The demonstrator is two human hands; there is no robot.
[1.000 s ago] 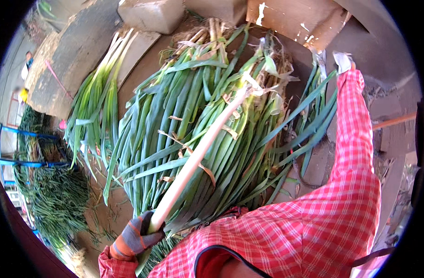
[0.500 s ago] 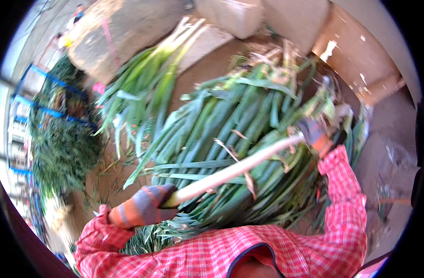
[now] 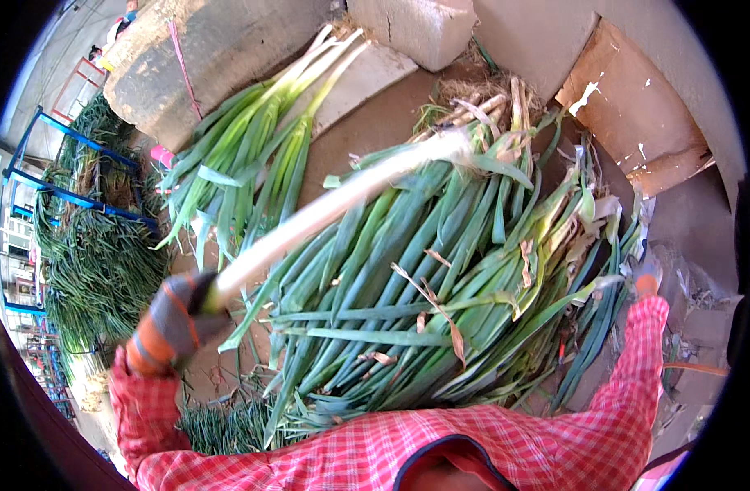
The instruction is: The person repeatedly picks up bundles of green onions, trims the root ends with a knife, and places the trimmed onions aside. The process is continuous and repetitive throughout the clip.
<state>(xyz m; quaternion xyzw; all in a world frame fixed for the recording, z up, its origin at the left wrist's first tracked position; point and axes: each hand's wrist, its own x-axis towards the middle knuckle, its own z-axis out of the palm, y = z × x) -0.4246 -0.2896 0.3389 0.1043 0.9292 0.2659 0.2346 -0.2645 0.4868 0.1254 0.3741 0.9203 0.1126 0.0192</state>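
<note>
My left hand, in an orange and grey striped glove, is closed round a long green onion. Its pale stalk slants up to the far right over the heap, and its root end is blurred. Below it lies a large heap of green onions with dark green leaves and dry, torn skins. Out to the right of the heap is my right hand, small and smeared by motion, so its fingers cannot be made out. A smaller bunch of cleaned green onions rests at the far left, white stalks pointing away.
A big stone block with a pink strap stands behind the bunch, a pale block beside it. Brown cardboard leans at the far right. On the left, a blue metal frame holds stacked greens. Clear plastic lies at right.
My left hand has moved left and away from me with the green onion, whose root end swung up and left. My right hand has left the stalk and moved out to the right.
</note>
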